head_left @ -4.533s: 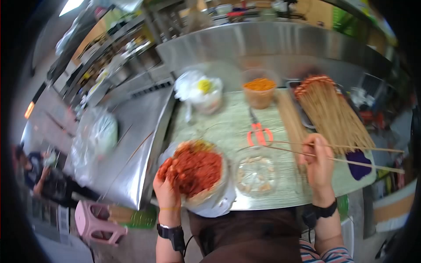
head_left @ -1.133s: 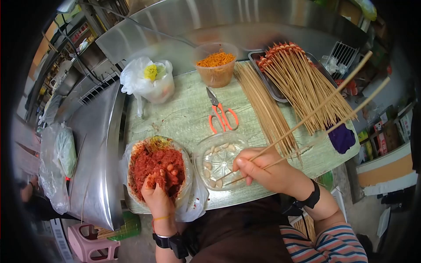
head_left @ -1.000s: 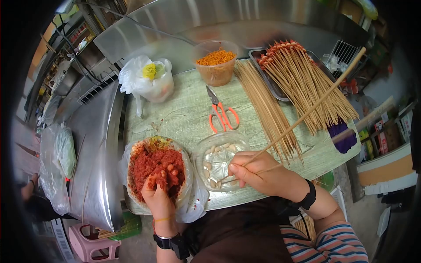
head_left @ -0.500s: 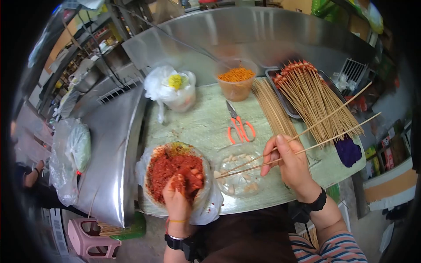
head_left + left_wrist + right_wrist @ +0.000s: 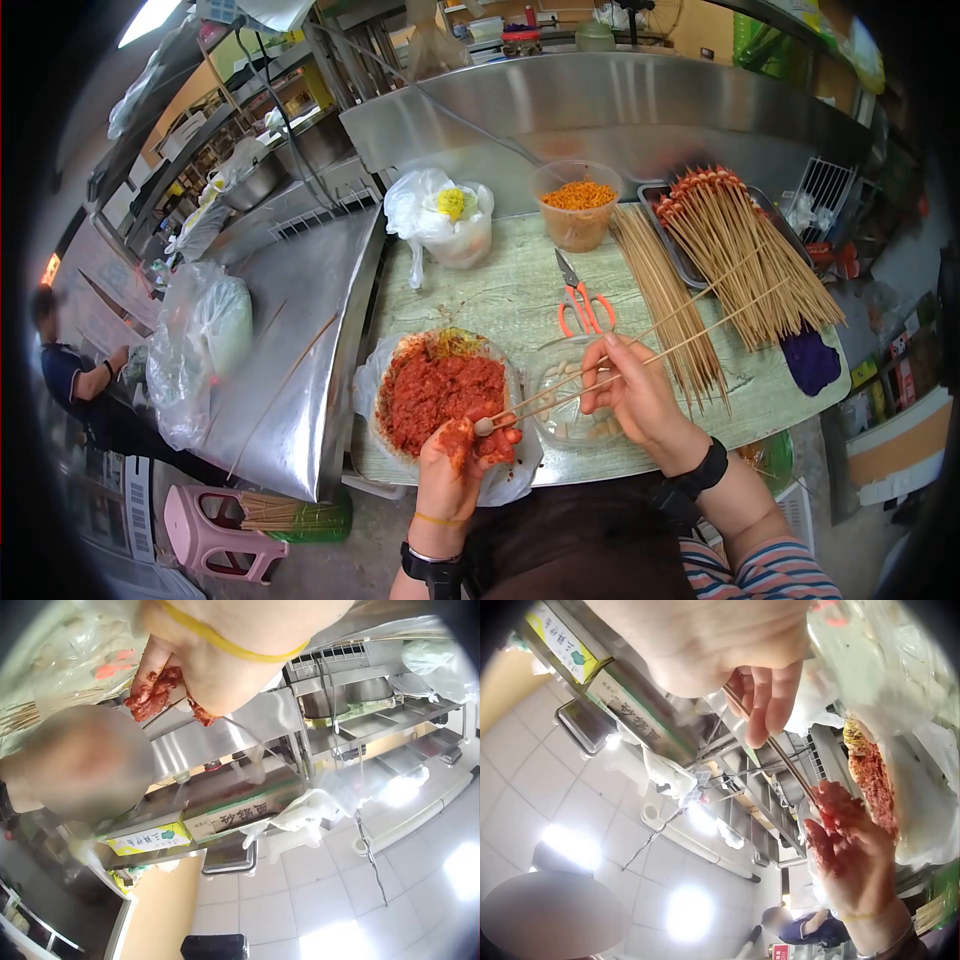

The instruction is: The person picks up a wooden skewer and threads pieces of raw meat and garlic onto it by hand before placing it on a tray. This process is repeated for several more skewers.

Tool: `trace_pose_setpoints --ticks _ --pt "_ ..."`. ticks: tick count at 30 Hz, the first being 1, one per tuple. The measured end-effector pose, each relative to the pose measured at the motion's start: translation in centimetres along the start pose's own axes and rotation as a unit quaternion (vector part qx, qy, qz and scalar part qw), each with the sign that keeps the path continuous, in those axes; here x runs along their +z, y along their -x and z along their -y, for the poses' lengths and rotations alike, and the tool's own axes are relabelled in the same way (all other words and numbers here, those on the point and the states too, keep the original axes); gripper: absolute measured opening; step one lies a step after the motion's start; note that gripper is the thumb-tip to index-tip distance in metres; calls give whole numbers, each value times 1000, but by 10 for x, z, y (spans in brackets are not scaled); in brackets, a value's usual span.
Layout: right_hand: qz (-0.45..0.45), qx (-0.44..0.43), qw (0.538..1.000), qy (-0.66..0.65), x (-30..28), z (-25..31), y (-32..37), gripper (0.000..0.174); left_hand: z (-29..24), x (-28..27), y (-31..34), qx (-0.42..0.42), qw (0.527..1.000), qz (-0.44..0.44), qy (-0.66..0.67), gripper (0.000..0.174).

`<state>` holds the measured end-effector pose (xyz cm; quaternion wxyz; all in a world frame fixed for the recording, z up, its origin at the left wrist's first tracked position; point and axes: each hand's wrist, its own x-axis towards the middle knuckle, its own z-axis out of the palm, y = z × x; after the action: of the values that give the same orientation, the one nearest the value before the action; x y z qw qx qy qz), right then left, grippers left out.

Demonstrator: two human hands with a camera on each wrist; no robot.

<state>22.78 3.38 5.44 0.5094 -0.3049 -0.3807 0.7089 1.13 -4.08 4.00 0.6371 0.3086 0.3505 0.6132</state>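
Observation:
Red paste coats the fingers of my left hand (image 5: 450,480), which holds a little of it over the front edge of the lined bowl of red paste (image 5: 440,390). A pale piece (image 5: 484,427) sits at the skewer tips, between the left thumb and fingers. My right hand (image 5: 640,400) pinches two long wooden skewers (image 5: 672,350), pointing left and down over a clear tray of pale pieces (image 5: 560,395). In the right wrist view the skewers reach the paste in the left hand (image 5: 855,877); the left wrist view shows red paste (image 5: 156,694) on the fingers.
Orange-handled scissors (image 5: 582,300), a tub of orange shreds (image 5: 577,225) and a bagged tub (image 5: 460,240) stand behind. Loose skewers (image 5: 670,310) and a tray of loaded skewers (image 5: 745,255) lie right, near a purple cloth (image 5: 810,362). A person (image 5: 85,375) is far left.
The right hand has brought the skewer tips left from the clear tray to the left hand, now with a pale piece at them. The left hand has lifted from the paste toward the bowl's front edge.

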Motion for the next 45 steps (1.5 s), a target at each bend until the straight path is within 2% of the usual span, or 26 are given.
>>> trace_pose_setpoints --ticks 8,10,12,16,18,22,25,27,28,30,37,40,42,45 --pt "-1 -10 1000 12 1 7 8 33 7 -12 3 1 1000 -14 11 25" --pt "-4 -19 1000 14 4 9 11 31 4 -10 1 15 996 -77 49 24" --pt "10 -96 995 18 3 8 17 29 4 -11 -3 30 993 -101 59 23" --pt "25 -153 983 97 13 0 33 32 7 -13 -9 59 982 -150 98 23" --pt "92 -243 945 196 13 -6 36 28 10 -13 -12 60 980 -157 109 23" --pt "115 -266 938 193 17 -13 36 26 14 -12 -15 65 973 -164 150 23" --pt "136 -312 910 234 19 -14 35 21 16 -11 -15 69 969 -178 158 22" --pt "143 -372 865 303 22 -13 35 17 17 -10 -15 69 966 -183 168 22" --pt "143 -372 865 303 22 -14 36 17 17 -10 -15 69 963 -189 179 22" --pt "158 -407 835 336 21 -15 37 14 17 -11 -15 63 963 -187 185 22" --pt "153 -425 826 337 23 -21 40 14 15 -6 -13 62 964 -182 185 21" --pt "154 -410 828 350 22 -21 41 20 16 -7 -14 60 962 -188 189 20" --pt "160 -423 828 330 22 -20 39 12 16 -6 -13 60 963 -185 189 19" --pt "172 -434 815 343 21 -20 38 11 17 -6 -13 58 962 -187 189 19"
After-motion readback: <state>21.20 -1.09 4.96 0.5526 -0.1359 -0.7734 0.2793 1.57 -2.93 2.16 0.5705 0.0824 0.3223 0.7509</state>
